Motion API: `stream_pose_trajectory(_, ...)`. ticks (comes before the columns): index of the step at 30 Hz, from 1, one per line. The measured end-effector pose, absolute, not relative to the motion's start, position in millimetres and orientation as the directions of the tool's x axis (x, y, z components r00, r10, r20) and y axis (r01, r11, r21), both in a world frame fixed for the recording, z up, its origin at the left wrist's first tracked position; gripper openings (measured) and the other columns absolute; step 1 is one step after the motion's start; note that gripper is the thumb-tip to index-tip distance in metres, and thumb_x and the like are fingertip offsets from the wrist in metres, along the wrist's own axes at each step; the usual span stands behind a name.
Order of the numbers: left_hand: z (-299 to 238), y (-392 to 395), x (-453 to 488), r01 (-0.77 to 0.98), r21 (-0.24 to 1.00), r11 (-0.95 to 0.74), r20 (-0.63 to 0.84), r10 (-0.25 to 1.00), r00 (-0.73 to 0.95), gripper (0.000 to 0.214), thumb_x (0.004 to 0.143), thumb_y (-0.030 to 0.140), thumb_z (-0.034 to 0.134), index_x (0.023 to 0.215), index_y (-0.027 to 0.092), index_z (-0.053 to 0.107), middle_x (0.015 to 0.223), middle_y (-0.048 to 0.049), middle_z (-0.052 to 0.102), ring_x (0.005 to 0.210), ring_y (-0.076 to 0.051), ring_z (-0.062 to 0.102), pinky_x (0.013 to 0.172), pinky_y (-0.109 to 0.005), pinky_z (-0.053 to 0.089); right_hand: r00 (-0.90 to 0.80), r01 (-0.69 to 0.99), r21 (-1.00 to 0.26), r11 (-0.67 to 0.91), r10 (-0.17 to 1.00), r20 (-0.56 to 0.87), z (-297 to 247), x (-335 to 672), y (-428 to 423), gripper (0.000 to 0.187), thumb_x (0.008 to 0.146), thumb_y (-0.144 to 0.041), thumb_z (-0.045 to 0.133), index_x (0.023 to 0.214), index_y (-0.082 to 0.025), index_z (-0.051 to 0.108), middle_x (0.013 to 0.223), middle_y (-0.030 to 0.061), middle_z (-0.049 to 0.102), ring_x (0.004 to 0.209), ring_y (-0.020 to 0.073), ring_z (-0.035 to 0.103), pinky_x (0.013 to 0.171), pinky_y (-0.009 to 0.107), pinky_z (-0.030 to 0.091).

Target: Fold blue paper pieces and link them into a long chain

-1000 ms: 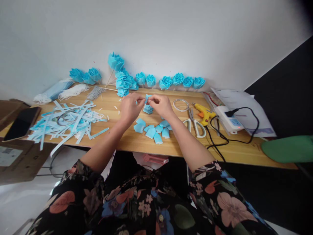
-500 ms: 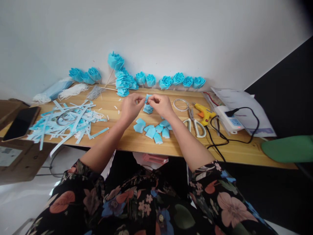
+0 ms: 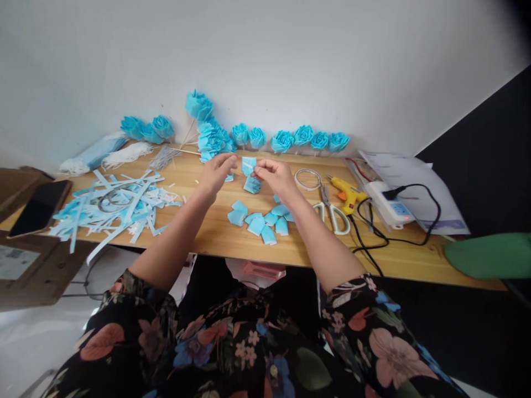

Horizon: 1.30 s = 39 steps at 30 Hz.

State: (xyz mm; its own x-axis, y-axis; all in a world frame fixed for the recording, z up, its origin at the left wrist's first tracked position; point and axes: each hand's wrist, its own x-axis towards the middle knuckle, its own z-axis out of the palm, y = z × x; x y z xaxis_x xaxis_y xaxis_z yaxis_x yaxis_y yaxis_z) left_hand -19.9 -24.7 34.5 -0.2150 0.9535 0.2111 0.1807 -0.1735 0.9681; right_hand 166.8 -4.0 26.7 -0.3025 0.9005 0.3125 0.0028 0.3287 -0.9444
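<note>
Between the thumb and fingers of my right hand (image 3: 276,176) is a blue fabric petal (image 3: 249,163), held up with a pale streak across its face. My left hand (image 3: 218,174) is just left of it, apart from the petal, its thumb and index finger slightly parted and nothing visible in them. Below the held petal is another blue piece (image 3: 251,185), close to my right fingertips. Several cut blue petals (image 3: 256,224) lie loose on the wooden table (image 3: 215,237), nearer to me.
Blue fabric flowers (image 3: 302,134) line the wall. Strips and scraps (image 3: 116,204) are heaped at left, beside a phone (image 3: 39,207). To the right are a wire ring (image 3: 307,179), scissors (image 3: 332,213), a yellow glue gun (image 3: 347,193), a power strip (image 3: 390,203) and black cables.
My left hand has let go of the petal and drawn back to the left. The petal now shows its face, held by my right hand alone.
</note>
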Motion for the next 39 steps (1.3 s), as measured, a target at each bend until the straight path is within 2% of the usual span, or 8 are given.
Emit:
stream_pose_trajectory(3, 37.9, -26.5, -22.4, 0.098, 0.989, -0.107, 0.120, 0.984, -0.133, 0.029, 0.079, 0.042, 0.068, 0.086, 0.016, 0.074, 0.076, -0.0025, 0.069, 0.061, -0.010, 0.055, 0.059, -0.021, 0.041, -0.300, 0.005, -0.952, 0.307, 0.908, 0.292, 25.4, 166.3, -3.5, 0.017, 0.074, -0.036, 0.067, 0.073, -0.019, 0.069, 0.071, 0.0001, 0.073, 0.066, 0.0125, 0.063, 0.065, 0.025, 0.049)
stream_pose_trajectory(12, 45.6, -32.8, -16.3, 0.095, 0.990, -0.106, 0.114, 0.990, -0.080, 0.011, 0.069, 0.023, 0.070, 0.065, 0.014, 0.067, 0.060, 0.0001, 0.064, 0.056, -0.009, 0.051, 0.059, -0.021, 0.042, -0.316, 0.054, -0.951, 0.306, 0.908, 0.274, 20.3, 166.3, -1.5, 0.018, 0.076, -0.035, 0.064, 0.073, -0.018, 0.069, 0.073, 0.0011, 0.074, 0.069, 0.0134, 0.065, 0.067, 0.025, 0.050)
stream_pose_trajectory(17, 42.7, -29.2, -13.7, 0.108, 0.983, -0.151, 0.168, 0.970, -0.176, 0.011, 0.071, 0.020, 0.067, 0.062, 0.015, 0.063, 0.056, 0.0022, 0.061, 0.052, -0.008, 0.047, 0.055, -0.020, 0.038, -0.126, 0.184, -0.905, 0.383, 0.923, 0.364, 22.1, 167.2, -0.7, 0.027, 0.081, -0.032, 0.060, 0.102, -0.020, 0.073, 0.083, 0.0004, 0.075, 0.074, 0.0151, 0.066, 0.073, 0.029, 0.050)
stream_pose_trajectory(19, 39.3, -26.8, -12.1, 0.108, 0.980, -0.168, 0.187, 0.961, -0.202, 0.011, 0.072, 0.022, 0.068, 0.065, 0.015, 0.064, 0.057, 0.0022, 0.062, 0.052, -0.008, 0.048, 0.054, -0.021, 0.037, -0.041, 0.287, -0.853, 0.436, 0.895, 0.444, 26.3, 166.6, -4.8, 0.022, 0.083, -0.032, 0.061, 0.098, -0.020, 0.073, 0.082, 0.0007, 0.074, 0.074, 0.0155, 0.065, 0.073, 0.029, 0.048)
stream_pose_trajectory(21, 36.0, -24.2, -9.6, 0.098, 0.979, -0.177, 0.194, 0.961, -0.198, 0.010, 0.073, 0.023, 0.069, 0.067, 0.015, 0.066, 0.059, 0.0018, 0.064, 0.052, -0.008, 0.048, 0.055, -0.021, 0.037, -0.063, 0.367, -0.802, 0.471, 0.873, 0.483, 30.5, 165.1, -10.9, 0.017, 0.085, -0.033, 0.061, 0.086, -0.020, 0.071, 0.078, 0.0007, 0.073, 0.071, 0.0153, 0.064, 0.071, 0.029, 0.046)
stream_pose_trajectory(27, 29.8, -19.7, -0.6, 0.079, 0.971, -0.226, 0.234, 0.965, -0.119, 0.011, 0.072, 0.022, 0.071, 0.066, 0.015, 0.065, 0.060, 0.0021, 0.063, 0.054, -0.008, 0.049, 0.057, -0.022, 0.039, -0.156, 0.491, -0.741, 0.457, 0.883, 0.442, 31.5, 162.4, -19.4, 0.017, 0.088, -0.031, 0.062, 0.082, -0.020, 0.074, 0.073, -0.0009, 0.071, 0.068, 0.0142, 0.060, 0.067, 0.028, 0.041)
stream_pose_trajectory(33, 19.6, -19.7, -1.2, 0.064, 0.957, -0.283, 0.287, 0.955, -0.077, 0.011, 0.070, 0.024, 0.073, 0.067, 0.016, 0.067, 0.061, 0.0022, 0.063, 0.058, -0.009, 0.051, 0.060, -0.023, 0.039, -0.194, 0.436, -0.783, 0.444, 0.896, 0.400, 26.3, 163.9, -14.8, 0.021, 0.085, -0.036, 0.065, 0.087, -0.019, 0.077, 0.079, 0.0009, 0.074, 0.072, 0.0150, 0.062, 0.068, 0.027, 0.042)
stream_pose_trajectory(39, 15.4, -21.0, -5.4, 0.104, 0.949, -0.299, 0.307, 0.949, -0.072, 0.012, 0.068, 0.028, 0.072, 0.068, 0.016, 0.069, 0.063, 0.0018, 0.063, 0.060, -0.010, 0.051, 0.060, -0.024, 0.037, -0.241, 0.317, -0.844, 0.433, 0.897, 0.370, 26.4, 162.8, -14.1, 0.023, 0.083, -0.037, 0.062, 0.079, -0.017, 0.073, 0.072, 0.0005, 0.071, 0.067, 0.0131, 0.059, 0.067, 0.026, 0.042)
